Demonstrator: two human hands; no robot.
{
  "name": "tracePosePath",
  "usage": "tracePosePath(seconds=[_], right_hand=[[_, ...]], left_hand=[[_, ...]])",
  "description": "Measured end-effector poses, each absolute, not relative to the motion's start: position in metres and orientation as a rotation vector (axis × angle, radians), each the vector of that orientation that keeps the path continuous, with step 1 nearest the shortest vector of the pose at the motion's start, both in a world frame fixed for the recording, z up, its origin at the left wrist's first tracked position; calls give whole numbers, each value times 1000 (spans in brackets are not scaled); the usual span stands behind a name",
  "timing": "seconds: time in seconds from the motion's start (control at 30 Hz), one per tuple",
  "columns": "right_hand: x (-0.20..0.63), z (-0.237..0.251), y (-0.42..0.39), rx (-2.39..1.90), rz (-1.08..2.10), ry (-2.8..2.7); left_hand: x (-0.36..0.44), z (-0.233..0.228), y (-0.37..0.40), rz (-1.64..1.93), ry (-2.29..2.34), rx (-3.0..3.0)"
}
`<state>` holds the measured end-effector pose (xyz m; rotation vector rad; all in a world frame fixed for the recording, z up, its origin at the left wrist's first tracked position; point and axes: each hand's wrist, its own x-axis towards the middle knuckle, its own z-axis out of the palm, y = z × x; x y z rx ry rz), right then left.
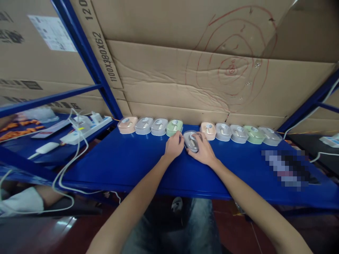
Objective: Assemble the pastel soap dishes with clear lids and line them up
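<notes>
A grey lidded plastic box (190, 135) with a clear top and a round label sits tilted on the blue shelf, at the gap in a row of similar boxes. My right hand (203, 150) wraps round its right side, thumb along the near edge and fingers over the lid. At its left edge my left hand (174, 145) is closed, fingers curled; whether something is inside them is hidden. Just behind my left hand stands a green box (174, 127). A peach box (208, 130) stands just beyond my right hand.
More grey boxes (159, 127), a peach box (127, 125) and another green box (254, 134) line the back of the blue shelf (127, 165) against cardboard. A blurred-out item (287, 169) lies right. Power strips and white cables (76, 158) are at left, beside a blue post (106, 88).
</notes>
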<state>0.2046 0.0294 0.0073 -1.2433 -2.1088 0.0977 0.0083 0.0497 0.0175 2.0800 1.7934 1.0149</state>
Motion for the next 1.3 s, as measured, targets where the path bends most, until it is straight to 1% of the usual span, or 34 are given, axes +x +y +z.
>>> tracePosePath(seconds=[0.17, 0.73, 0.87, 1.0, 1.07, 1.13, 1.2, 1.3], right_hand=[[196, 9, 26, -1330, 85, -2129], [195, 7, 26, -1309, 107, -2082], [204, 10, 30, -1152, 202, -2075], [221, 24, 33, -909, 391, -2252], [227, 32, 34, -795, 524, -2351], [229, 37, 33, -763, 601, -2401], [230, 39, 33, -824, 614, -2423], [231, 39, 33, -911, 617, -2414]], left_hand=[[4, 14, 54, 1004, 1752, 2054], [2, 6, 55, 1013, 1643, 2086], [-2, 9, 60, 1080, 1601, 2087], [-9, 21, 54, 1147, 1454, 2168], [-16, 26, 48, 1088, 1216, 2262], [-25, 29, 42, 950, 1004, 2315], [-35, 27, 40, 834, 941, 2327], [-47, 21, 41, 788, 993, 2327]])
